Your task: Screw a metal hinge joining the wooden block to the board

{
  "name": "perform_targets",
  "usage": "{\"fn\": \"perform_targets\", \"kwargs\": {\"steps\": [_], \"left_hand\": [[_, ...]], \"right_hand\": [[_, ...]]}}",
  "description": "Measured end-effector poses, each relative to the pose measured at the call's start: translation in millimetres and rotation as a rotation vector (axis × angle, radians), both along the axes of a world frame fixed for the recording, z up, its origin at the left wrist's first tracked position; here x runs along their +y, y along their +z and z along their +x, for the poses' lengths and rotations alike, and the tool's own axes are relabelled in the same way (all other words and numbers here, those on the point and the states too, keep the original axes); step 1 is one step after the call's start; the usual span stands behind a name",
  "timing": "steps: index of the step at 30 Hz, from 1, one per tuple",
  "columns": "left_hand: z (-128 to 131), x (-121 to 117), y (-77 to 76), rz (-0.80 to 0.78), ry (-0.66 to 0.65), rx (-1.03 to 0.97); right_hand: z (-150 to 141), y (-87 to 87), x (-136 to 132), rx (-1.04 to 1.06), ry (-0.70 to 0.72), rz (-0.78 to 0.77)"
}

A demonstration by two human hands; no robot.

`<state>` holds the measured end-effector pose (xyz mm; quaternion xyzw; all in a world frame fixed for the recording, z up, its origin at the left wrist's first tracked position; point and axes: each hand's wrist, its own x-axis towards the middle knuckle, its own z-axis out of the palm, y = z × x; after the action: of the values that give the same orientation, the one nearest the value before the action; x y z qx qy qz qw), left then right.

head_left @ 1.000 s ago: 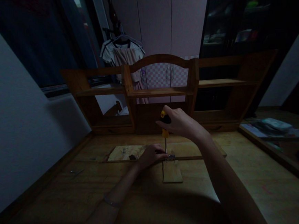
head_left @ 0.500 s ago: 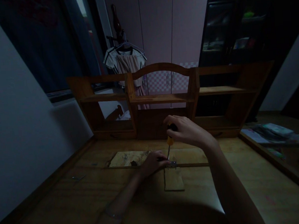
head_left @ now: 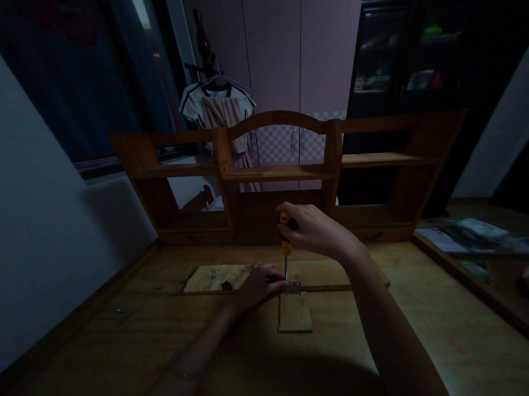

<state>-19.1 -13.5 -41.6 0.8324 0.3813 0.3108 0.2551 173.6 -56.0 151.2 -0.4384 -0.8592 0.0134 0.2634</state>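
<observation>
My right hand (head_left: 315, 229) is closed around the yellow-and-black handle of a screwdriver (head_left: 286, 246), held nearly upright. Its shaft runs down to the left end of a small metal hinge (head_left: 292, 288) with holes in it. My left hand (head_left: 258, 285) lies low beside the shaft, thumb and fingers pinched at that same end of the hinge; a screw there, if any, is too small to make out. Under the hinge, a long narrow board (head_left: 328, 273) meets a small square wooden piece (head_left: 294, 313) on the near side. Bare, rough wood and a dark spot mark the long board's left part.
Both boards lie on a wooden tabletop (head_left: 241, 370). A wooden shelf unit (head_left: 281, 173) stands along the back. Small metal pieces (head_left: 127, 311) lie at the left. Papers and plastic bags (head_left: 482, 234) are on a lower surface at the right, beyond the raised edge.
The camera view has shifted, so everything sits a little further left. My right fingers have changed position slightly on the handle, whose top shows more. My left hand stays at the hinge.
</observation>
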Motion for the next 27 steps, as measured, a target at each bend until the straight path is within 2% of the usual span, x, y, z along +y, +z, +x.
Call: {"fn": "perform_targets", "kwargs": {"steps": [5,11,16,22,27], "left_hand": [[1.4,2.3,0.2,0.004,-0.020,0.003],[0.5,1.6,0.5,0.023,-0.023,-0.005],[0.9,-1.1,2.3,0.018,-0.021,-0.010],[1.4,-0.3,-0.5,0.032,-0.010,-0.036],[1.8,-1.7,2.2,0.015,-0.017,-0.047]], "right_hand": [[0.1,-2.3,0.9,-0.027,-0.046,0.042],[-0.3,-0.8,0.5,-0.046,-0.008,0.055],[-3.9,-1.5,1.6,-0.049,-0.060,0.085],[-6.0,-3.7,4.0,-0.060,-0.001,0.100],[-7.9,-4.5,4.6,-0.092,-0.110,0.138]]}}
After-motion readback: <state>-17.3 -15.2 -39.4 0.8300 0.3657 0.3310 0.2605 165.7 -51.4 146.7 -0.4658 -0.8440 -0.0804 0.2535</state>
